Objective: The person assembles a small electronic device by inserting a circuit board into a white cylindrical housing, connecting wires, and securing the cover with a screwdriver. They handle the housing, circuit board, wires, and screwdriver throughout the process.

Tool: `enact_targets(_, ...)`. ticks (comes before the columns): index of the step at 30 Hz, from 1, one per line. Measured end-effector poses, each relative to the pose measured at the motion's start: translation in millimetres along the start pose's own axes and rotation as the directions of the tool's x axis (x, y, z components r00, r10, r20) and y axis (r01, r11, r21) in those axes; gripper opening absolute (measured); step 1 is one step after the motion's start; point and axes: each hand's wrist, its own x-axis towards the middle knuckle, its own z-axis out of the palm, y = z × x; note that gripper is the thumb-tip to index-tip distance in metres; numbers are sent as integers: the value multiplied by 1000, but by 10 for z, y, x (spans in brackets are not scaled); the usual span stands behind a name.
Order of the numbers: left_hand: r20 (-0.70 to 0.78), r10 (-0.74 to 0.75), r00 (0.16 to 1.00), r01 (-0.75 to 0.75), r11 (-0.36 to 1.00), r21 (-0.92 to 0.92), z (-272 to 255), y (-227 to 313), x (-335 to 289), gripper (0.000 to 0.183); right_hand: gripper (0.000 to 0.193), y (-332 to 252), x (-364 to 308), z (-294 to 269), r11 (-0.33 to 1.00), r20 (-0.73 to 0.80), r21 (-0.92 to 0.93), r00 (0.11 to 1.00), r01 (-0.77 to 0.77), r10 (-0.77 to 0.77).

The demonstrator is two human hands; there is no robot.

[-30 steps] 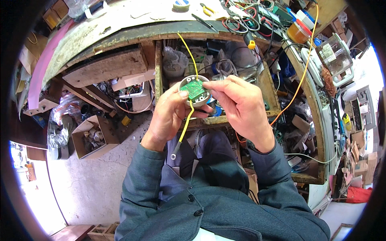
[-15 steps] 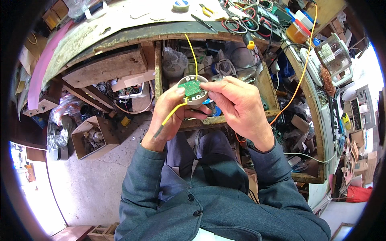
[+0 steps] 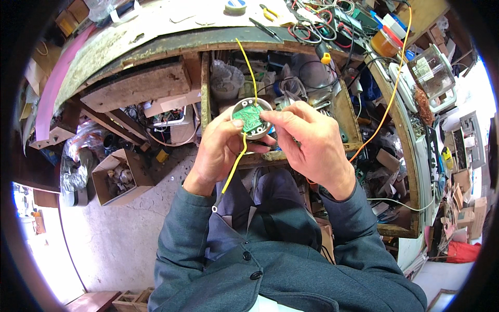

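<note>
A round grey housing (image 3: 258,136) sits in my left hand (image 3: 214,148), which is closed around its left side and underside. The thumb rests at the edge of a green circuit board (image 3: 247,120) that lies inside the housing, traces facing up. My right hand (image 3: 318,138) reaches in from the right. Its index fingertip touches the board's right edge, while the thumb stands apart and lower. One yellow wire (image 3: 246,60) sticks up from the housing's far side. Another yellow wire (image 3: 233,174) hangs from the near side, ending in a ring terminal (image 3: 214,209).
An open wooden drawer (image 3: 358,136) full of mixed parts lies under the hands. On the workbench (image 3: 156,39) behind are a tape roll (image 3: 235,7), pliers (image 3: 268,14) and tangled test leads (image 3: 314,32). A cardboard box (image 3: 122,177) stands on the floor at left.
The board now lies flatter in the housing, its traces more visible. My right thumb has drawn away from the index fingertip. The near yellow wire has swung down, showing its ring terminal.
</note>
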Motion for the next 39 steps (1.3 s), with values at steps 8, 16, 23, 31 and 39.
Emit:
enact_targets(8,-27,13,1000,-12,999,45,21,-6,-11,53,31,18,-38,-11,999,8,-32,1000,14,-14)
enact_targets(16,-22,40,999,-39,998,39,1,-35,-9,51,36,6,-61,16,1000,-37,-22,999,5,-6)
enact_targets(23,-70,127,989,-113,978,173,-40,-120,7,45,29,-86,-137,179,969,-158,120,968,216,-196)
enact_targets(31,-78,105,991,-95,988,125,7,-94,1,46,20,-60,-169,165,973,-157,83,967,214,-199)
enact_targets(39,-100,108,989,-93,985,144,39,-88,-15,47,20,-33,-213,116,972,-134,31,964,235,-229)
